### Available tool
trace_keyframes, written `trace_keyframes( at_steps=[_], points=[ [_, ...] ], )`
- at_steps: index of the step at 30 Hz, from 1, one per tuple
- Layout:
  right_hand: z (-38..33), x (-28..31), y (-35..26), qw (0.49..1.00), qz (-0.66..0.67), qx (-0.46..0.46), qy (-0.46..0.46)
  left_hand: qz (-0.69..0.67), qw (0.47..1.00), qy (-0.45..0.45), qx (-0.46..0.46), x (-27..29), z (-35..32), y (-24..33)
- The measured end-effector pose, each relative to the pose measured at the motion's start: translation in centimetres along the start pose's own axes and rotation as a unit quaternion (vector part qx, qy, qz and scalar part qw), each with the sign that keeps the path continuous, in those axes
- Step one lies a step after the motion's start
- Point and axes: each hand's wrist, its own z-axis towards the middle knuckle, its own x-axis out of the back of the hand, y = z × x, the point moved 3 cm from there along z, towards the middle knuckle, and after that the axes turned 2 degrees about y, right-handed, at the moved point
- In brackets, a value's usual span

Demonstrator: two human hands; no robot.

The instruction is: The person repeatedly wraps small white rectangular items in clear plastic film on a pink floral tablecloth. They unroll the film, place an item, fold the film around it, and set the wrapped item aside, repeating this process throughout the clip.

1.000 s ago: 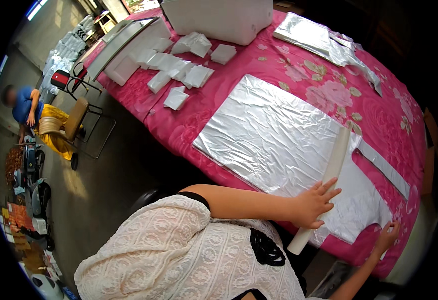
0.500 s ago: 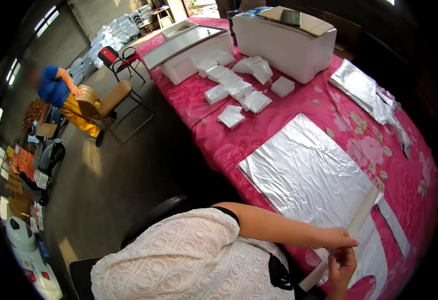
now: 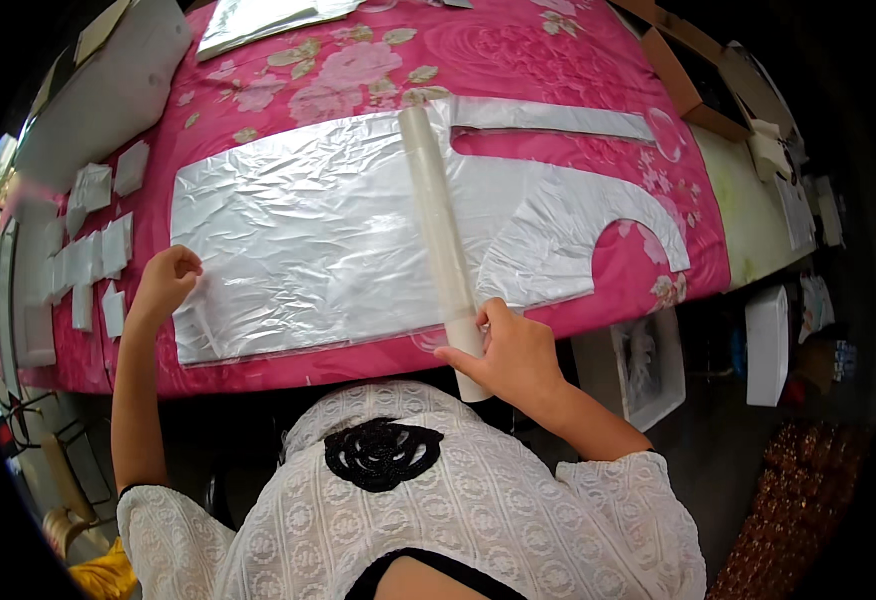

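Left hand (image 3: 170,280) moves from tube (image 3: 440,240) to left edge of sheet (image 3: 293,240) | curled, pinching or not we cannot tell | right hand (image 3: 518,358) grips tube's near end, tube lying across sheet on surface (image 3: 518,60) | we do well keeping tube steady, sheet smooth

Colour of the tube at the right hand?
Off-white tube, shown best in the head view.

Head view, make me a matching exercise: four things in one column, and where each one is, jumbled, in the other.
1. Pale roll
2. Left hand
3. Right hand
4. White folded pieces

A. at the roll's near end
B. lying across the silvery sheet
C. clustered on the pink cloth
D. at the sheet's left edge

Pairs: 1-B, 2-D, 3-A, 4-C
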Motion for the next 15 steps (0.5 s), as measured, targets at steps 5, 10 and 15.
trace_keyframes(
  at_steps=[5, 10, 15],
  points=[
    [-0.5, -2.1, 1.2, 0.993, 0.036, -0.069, -0.088, 0.234, 0.921, 0.206, -0.234, -1.8, -0.8, 12.6],
    [-0.3, -2.3, 0.9, 0.983, 0.117, -0.085, -0.112, 0.033, 0.917, 0.087, -0.388, -13.3, -2.1, 19.9],
    [-0.8, -2.4, 2.1, 0.966, 0.195, -0.096, -0.138, 0.052, 0.932, 0.076, -0.350, -20.4, -1.0, 19.9]
  ],
)
